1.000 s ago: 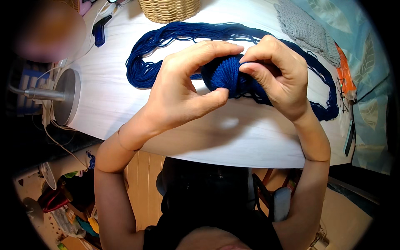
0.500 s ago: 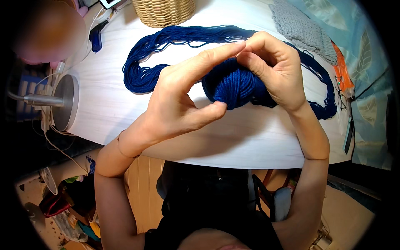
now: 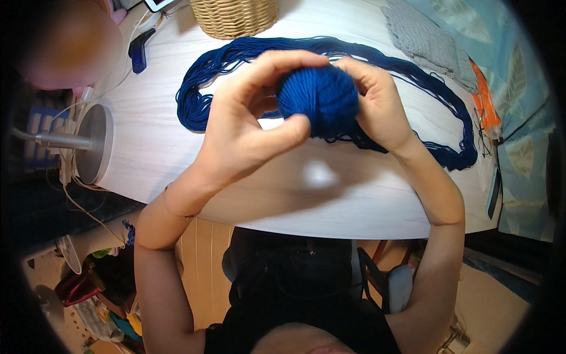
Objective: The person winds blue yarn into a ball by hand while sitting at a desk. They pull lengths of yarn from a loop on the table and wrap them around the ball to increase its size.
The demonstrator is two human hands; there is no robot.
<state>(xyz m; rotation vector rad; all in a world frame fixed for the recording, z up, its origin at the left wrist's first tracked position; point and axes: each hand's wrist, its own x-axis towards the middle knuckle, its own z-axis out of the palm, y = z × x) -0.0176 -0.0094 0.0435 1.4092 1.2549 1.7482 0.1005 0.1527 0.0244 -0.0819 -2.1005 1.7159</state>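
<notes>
A ball of dark blue yarn [image 3: 318, 100] is held up above the table in my left hand [image 3: 244, 115]. That hand's thumb presses the front of the ball while its fingers curve over the top. My right hand [image 3: 380, 100] is against the ball's right side, its fingers bent round the yarn. Part of those fingertips is hidden behind the ball, and I cannot make out a single strand between them. On the table behind both hands lies a long loop of the same blue yarn, a loose skein [image 3: 197, 76], stretching out to the right.
A wicker basket [image 3: 236, 17] stands at the back. Grey knitted fabric [image 3: 430, 44] and an orange bag [image 3: 486, 100] lie at the right, with glasses [image 3: 482, 133] and a phone [image 3: 493, 192] near the edge. A lamp base [image 3: 94, 144] and dark blue tool [image 3: 138, 53] are at left.
The ball has been turned and lifted a little, showing more of its front. My right hand has shifted from over its top down to its right side. The skein is almost unchanged.
</notes>
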